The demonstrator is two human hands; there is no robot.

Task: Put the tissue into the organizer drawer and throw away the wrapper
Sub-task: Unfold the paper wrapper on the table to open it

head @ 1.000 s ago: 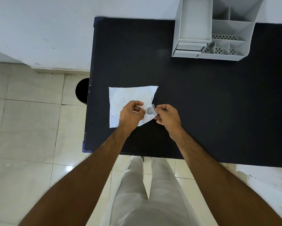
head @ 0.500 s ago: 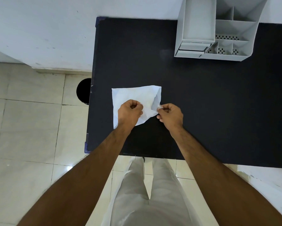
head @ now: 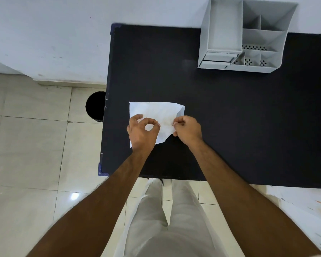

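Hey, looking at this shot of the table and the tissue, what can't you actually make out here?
Head view only:
- Wrapper: cannot be told apart from the white tissue; the right hand covers that edge.
- Left hand: whether its thumb and forefinger pinch the tissue is unclear.
- Black bin: partly hidden by the table edge.
- Grey organizer: top cut off by the frame; drawer contents unseen.

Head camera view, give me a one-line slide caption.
Both hands, left and right, work a white tissue on a black table near a grey organizer.
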